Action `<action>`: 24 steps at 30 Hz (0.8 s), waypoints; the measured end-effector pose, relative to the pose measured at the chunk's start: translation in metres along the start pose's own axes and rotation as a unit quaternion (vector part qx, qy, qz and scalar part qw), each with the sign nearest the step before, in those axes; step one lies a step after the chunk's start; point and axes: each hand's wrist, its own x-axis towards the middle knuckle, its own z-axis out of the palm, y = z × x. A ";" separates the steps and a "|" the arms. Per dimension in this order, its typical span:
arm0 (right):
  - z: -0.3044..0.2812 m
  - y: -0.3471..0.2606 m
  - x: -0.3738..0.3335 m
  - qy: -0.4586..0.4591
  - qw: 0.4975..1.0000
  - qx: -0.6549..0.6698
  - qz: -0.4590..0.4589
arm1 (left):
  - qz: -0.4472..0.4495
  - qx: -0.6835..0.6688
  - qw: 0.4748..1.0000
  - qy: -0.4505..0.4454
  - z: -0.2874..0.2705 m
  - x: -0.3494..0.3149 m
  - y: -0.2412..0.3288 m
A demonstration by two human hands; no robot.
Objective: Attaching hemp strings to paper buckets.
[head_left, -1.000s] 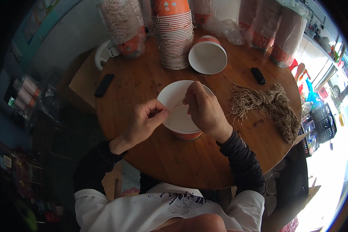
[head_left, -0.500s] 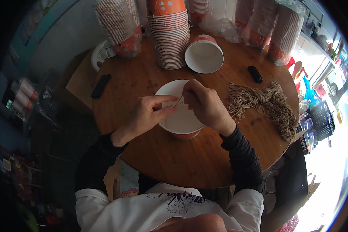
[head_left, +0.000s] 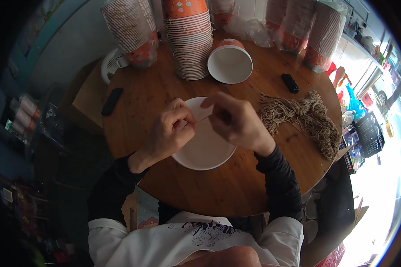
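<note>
Above a white-lined paper tub (head_left: 205, 153) on the table, my two hands face each other. A thin strand of twine (head_left: 203, 119) runs between them. My left hand (head_left: 167, 131) has its fingers curled and pinched on one end of it. My right hand (head_left: 238, 122) is bent closed at the other end, its fingertips partly hidden. To the right lies a bundle of tan twine (head_left: 303, 118), loosely heaped and gathered at its middle. A second paper tub (head_left: 230, 65), orange outside and white inside, rests on its side beyond my hands.
A tall stack of orange tubs (head_left: 190, 49) stands at the back of the round wooden table (head_left: 200, 193). Wrapped stacks of tubs (head_left: 324, 38) stand at the back right, another wrapped stack (head_left: 129, 33) at the back left. Small black objects lie left (head_left: 112, 101) and right (head_left: 290, 83).
My left fingers have curled in from a stretched pinch, and my hands have drawn slightly apart with the strand between them. The tub beneath now shows more of its inside, nearer me.
</note>
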 end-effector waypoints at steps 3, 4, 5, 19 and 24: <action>-0.017 0.013 0.002 0.094 0.989 0.112 0.033 | -0.015 -0.023 1.000 -0.002 -0.005 -0.007 -0.007; -0.026 0.019 0.002 0.129 0.979 0.149 0.046 | -0.023 -0.032 0.999 -0.004 -0.005 -0.009 -0.011; -0.036 0.019 0.003 0.168 0.972 0.145 0.083 | -0.024 -0.032 0.999 -0.004 -0.005 -0.012 -0.014; -0.050 0.070 -0.001 0.221 0.962 -0.156 0.032 | 0.044 -0.073 0.996 0.004 -0.001 -0.013 -0.027; -0.023 0.079 0.006 0.382 0.917 0.118 -0.009 | 0.085 -0.043 0.995 0.008 0.012 -0.008 -0.039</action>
